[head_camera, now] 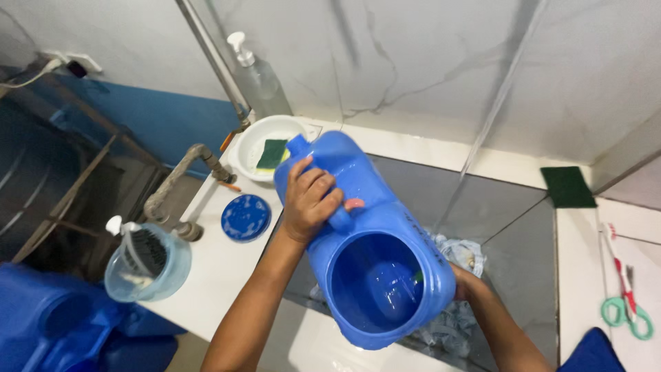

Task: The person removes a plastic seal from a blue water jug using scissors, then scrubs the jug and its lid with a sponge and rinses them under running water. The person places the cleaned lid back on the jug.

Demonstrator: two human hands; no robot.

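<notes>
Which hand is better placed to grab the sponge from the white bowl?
Left, probably. The left hand grips the jug handle right beside the bowl holding the sponge; the right hand is under the jug's far side.

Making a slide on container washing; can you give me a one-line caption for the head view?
Two hands, left and right, tilt an open blue plastic jug over a grey basin.
</notes>
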